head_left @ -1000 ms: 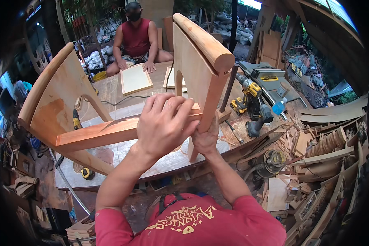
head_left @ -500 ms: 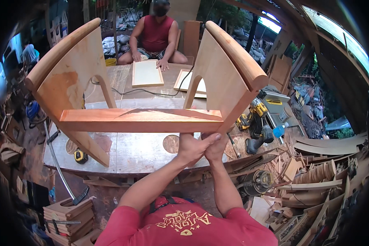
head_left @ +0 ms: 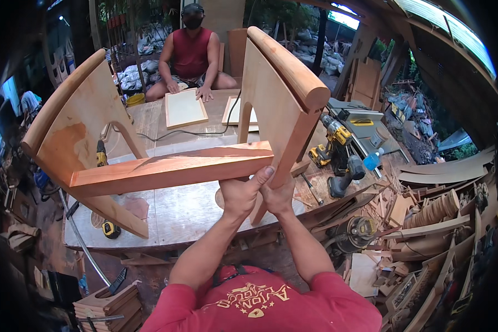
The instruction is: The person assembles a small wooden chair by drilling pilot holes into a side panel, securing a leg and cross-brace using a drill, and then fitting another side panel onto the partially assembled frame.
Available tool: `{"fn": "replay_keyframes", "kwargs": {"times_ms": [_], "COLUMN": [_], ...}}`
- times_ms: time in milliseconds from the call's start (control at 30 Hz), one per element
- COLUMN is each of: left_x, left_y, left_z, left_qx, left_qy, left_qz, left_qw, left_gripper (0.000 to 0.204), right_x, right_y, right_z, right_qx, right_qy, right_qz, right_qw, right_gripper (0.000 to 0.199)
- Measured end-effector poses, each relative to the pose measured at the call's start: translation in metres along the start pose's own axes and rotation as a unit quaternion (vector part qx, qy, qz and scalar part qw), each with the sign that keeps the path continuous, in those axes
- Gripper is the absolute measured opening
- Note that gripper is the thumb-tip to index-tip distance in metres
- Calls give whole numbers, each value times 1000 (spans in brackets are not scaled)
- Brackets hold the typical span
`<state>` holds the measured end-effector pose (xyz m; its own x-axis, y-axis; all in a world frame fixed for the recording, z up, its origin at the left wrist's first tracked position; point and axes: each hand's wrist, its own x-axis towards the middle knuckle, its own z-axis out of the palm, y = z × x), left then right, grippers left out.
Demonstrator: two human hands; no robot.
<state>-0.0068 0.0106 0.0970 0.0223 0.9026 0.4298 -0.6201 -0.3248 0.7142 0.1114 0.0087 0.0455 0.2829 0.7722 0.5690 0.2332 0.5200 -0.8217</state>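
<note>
A wooden frame stands upright on the worktable, with a left side panel [head_left: 74, 130] and a right side panel [head_left: 279, 97], each topped by a rounded rail and cut with an arch below. Between their near edges runs a reddish wooden crossbar [head_left: 171, 169], its right end higher in the picture than its left. My left hand [head_left: 240, 195] closes around the underside of the crossbar near its right end, thumb up. Beside it, my right hand [head_left: 279, 196] wraps around the near leg of the right panel; some of its fingers are hidden.
Cordless drills [head_left: 337, 138] and a blue-capped bottle [head_left: 373, 159] lie at the table's right. A tape measure [head_left: 111, 229] sits near the left front edge. Across the worktable [head_left: 188, 216], a seated person [head_left: 191, 58] handles a framed panel [head_left: 186, 109]. Wood offcuts [head_left: 393, 271] crowd the right floor.
The right side panel, held in my hands, has shifted left relative to the drills. The crossbar now slants upward to the right. The view has tilted a little.
</note>
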Motion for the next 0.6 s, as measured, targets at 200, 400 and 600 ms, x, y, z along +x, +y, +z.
{"fn": "replay_keyframes", "kwargs": {"times_ms": [200, 400, 600], "left_x": [3, 10, 5], "left_y": [12, 18, 15], "left_z": [-13, -20, -20], "left_qx": [55, 69, 79], "left_qy": [-2, -2, -4], "left_qz": [12, 50, 22], "left_qw": [998, 996, 997], "left_gripper": [63, 76, 77], "right_x": [18, 25, 13], "right_y": [-2, 8, 41], "right_z": [-15, -12, 8], "right_qx": [70, 240, 414], "right_qy": [11, 14, 34], "right_qz": [44, 118, 276], "right_qw": [997, 963, 867], "right_gripper": [40, 41, 45]}}
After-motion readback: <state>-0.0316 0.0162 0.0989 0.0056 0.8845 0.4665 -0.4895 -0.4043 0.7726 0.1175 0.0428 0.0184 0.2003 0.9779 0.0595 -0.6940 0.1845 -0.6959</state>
